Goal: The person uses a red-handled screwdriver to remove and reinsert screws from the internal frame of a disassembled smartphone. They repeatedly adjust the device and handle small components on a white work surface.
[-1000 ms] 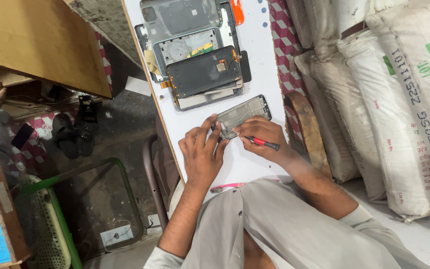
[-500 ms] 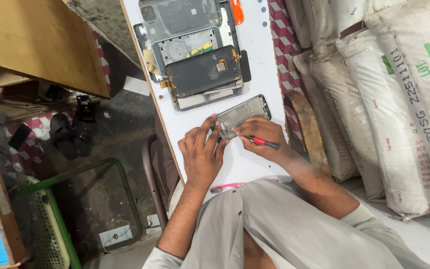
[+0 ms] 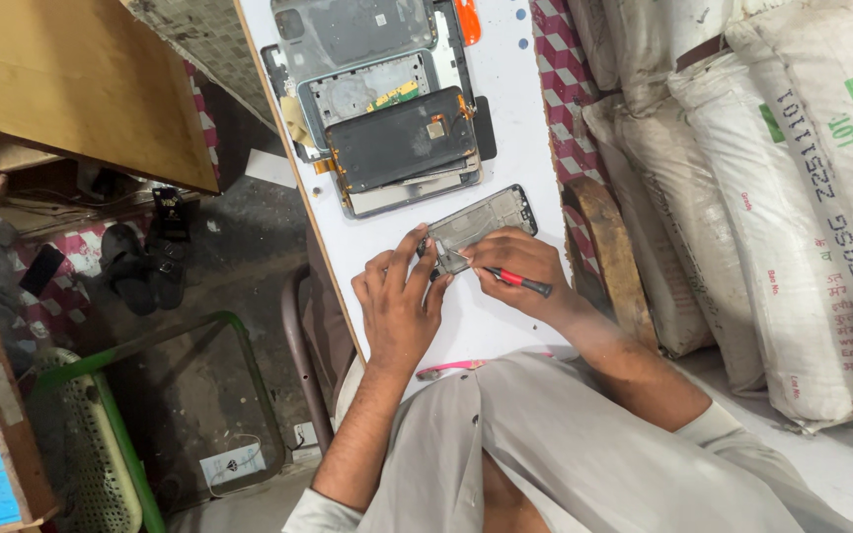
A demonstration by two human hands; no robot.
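On the long white tabletop [image 3: 387, 247] a bare, grey, rectangular phone frame [image 3: 481, 225] lies flat, and it serves here as the reference for everything else. The left hand [image 3: 402, 306] sits at the frame's near end with fingers spread and fingertips pressing on its edge, apparently to pin it so it does not slide; it grips nothing, only bears down. The right hand [image 3: 525, 271], just beside the frame on its other side, is closed around a slim screwdriver with a red and black handle [image 3: 517, 281], held like a pen with the tip angled in toward the frame's interior, a hold that suits fine, steady work on a small fastener. Beyond the frame, farther along the tabletop, lies an overlapping stack of opened phone parts [image 3: 387, 109]: dark back covers, a grey mid-frame with a yellow-green board showing, and a black panel on top, probably kept within easy reach. An orange plastic tool [image 3: 467, 20] lies past that stack. On the near side of the frame, close to the person's lap, a thin pink tool [image 3: 451, 368] rests at the table edge. To the right of the frame, off the table, white woven sacks [image 3: 792, 197] are piled against each other.
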